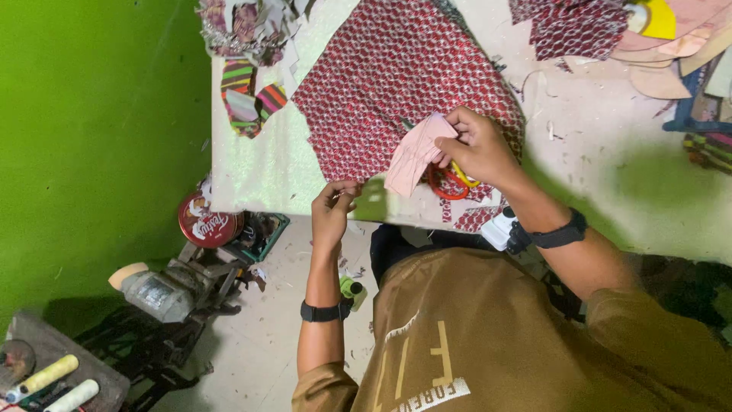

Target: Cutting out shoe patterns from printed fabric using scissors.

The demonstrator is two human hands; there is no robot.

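Scissors (pixel 448 181) with red and yellow loop handles lie just under our right hand (pixel 474 146), partly hidden by it, on a red patterned cloth (pixel 396 84) spread over the pale worktable (pixel 610 168). Our right hand rests above the handles with its fingers pinched on the upper edge of a pale pink paper piece (pixel 413 156), a flat pattern shape that hangs tilted down toward the table's near edge and overlaps the cloth. We cannot tell whether any finger sits inside the scissor loops.

Our left hand (pixel 332 210) is at the near edge of the table, left of the pink piece and apart from it. Its fingers are curled in and seem to nip the hem of the red cloth there, though the grip is too small to see clearly. Both wrists carry a black band (pixel 326 311).

At the table's far left corner lies a heap of striped fabric scraps (pixel 248 95), with more cut pieces (pixel 572 27) of the same red print at the far right, beside tan and yellow card shapes (pixel 671 38). Below the table on the left stand a round red tin (pixel 206 221) and a dark sewing machine (pixel 168 294). Thread spools (pixel 53 381) lie at the lower left corner, near a bright green wall (pixel 91 137).
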